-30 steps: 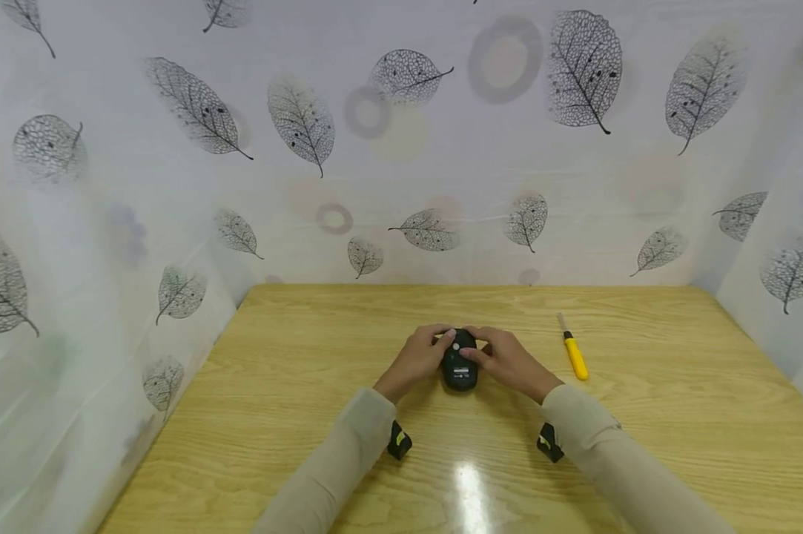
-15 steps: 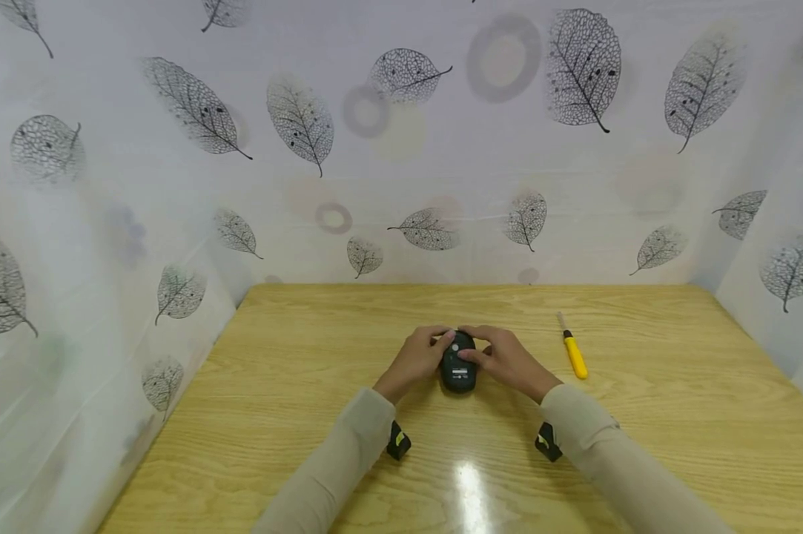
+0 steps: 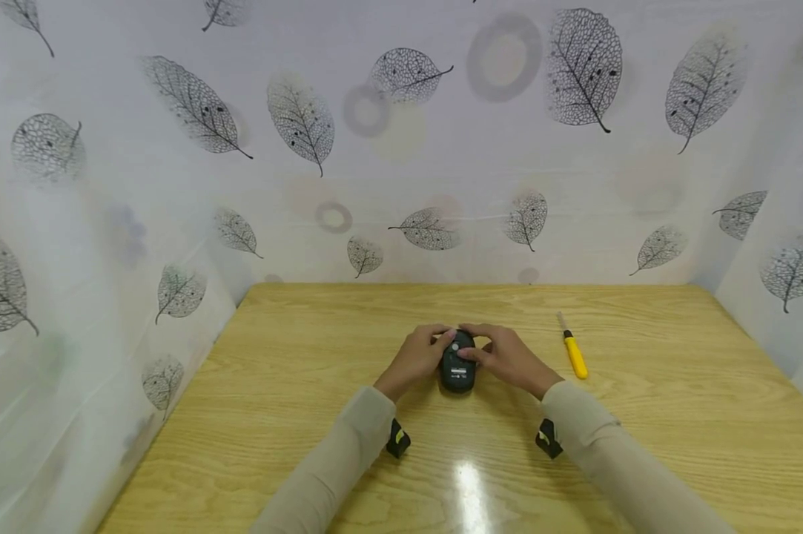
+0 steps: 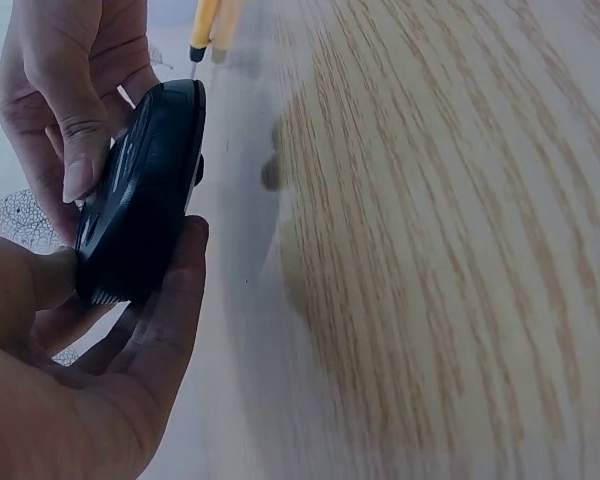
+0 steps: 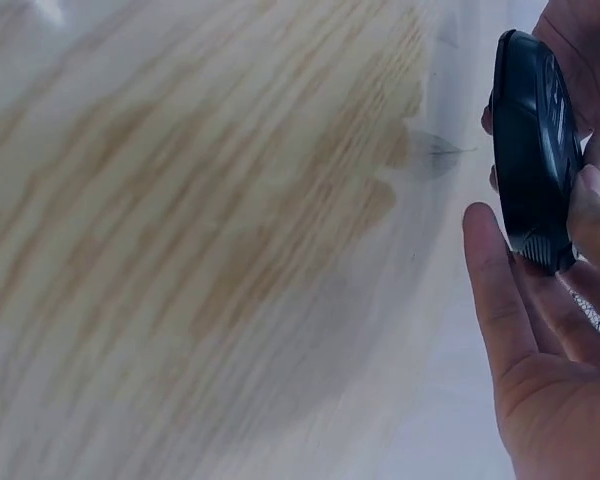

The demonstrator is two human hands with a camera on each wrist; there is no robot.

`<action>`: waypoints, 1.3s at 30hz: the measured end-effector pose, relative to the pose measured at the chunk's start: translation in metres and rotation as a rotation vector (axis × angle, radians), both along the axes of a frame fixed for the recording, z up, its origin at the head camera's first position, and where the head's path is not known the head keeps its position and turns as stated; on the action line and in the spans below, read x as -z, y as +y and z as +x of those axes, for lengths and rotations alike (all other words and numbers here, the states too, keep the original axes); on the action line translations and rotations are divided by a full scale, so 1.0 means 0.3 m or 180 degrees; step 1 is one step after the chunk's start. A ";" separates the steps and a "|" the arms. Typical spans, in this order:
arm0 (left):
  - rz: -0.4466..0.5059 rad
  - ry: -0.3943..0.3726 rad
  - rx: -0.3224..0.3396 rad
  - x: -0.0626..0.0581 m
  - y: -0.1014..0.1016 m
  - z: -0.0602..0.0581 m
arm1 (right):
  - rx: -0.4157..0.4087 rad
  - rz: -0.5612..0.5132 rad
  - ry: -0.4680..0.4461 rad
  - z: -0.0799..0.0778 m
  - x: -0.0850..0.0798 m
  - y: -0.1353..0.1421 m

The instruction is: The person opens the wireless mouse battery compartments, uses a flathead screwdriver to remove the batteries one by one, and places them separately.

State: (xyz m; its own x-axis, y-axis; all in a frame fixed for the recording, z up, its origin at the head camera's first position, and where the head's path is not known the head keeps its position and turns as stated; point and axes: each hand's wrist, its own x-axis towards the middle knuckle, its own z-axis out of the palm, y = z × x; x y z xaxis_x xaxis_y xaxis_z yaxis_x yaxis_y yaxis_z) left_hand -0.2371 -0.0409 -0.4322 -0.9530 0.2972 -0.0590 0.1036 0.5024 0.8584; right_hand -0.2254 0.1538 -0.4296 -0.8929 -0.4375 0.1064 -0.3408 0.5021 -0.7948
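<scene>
Both hands hold a black computer mouse [image 3: 457,377] by its far end, above the middle of the table. Its face with a printed white label and a small round pale spot is turned up. My left hand [image 3: 416,359] grips the left side, its thumb near the pale spot. From the right, my right hand [image 3: 513,363] holds it too, thumb lying on the upturned face. In the left wrist view, the mouse [image 4: 145,190] is seen edge-on, with a gap between it and the wood. The right wrist view shows the mouse [image 5: 536,150] between the fingers of both hands.
A screwdriver [image 3: 576,357] with a yellow handle lies on the table to the right of the hands, its tip pointing away. The wood-grain table [image 3: 294,415] ends at a leaf-patterned curtain [image 3: 441,170] behind and at both sides. Dark wrist cameras [image 3: 397,440] hang under the sleeves.
The mouse has shifted very slightly to the left in the head view. Both hands keep their hold on it and have hardly moved.
</scene>
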 end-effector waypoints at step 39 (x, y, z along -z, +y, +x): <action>0.0506 -0.1004 0.0201 -0.013 -0.020 0.027 | 0.0225 0.0145 0.0187 -0.016 -0.007 0.027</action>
State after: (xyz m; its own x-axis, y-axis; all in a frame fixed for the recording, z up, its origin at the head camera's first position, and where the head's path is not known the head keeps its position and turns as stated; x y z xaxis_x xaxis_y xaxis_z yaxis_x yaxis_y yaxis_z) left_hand -0.2291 -0.0468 -0.4284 -0.8747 0.3839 -0.2958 -0.1526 0.3611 0.9200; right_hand -0.2302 0.1618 -0.4276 -0.9145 -0.3792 0.1411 -0.3487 0.5617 -0.7503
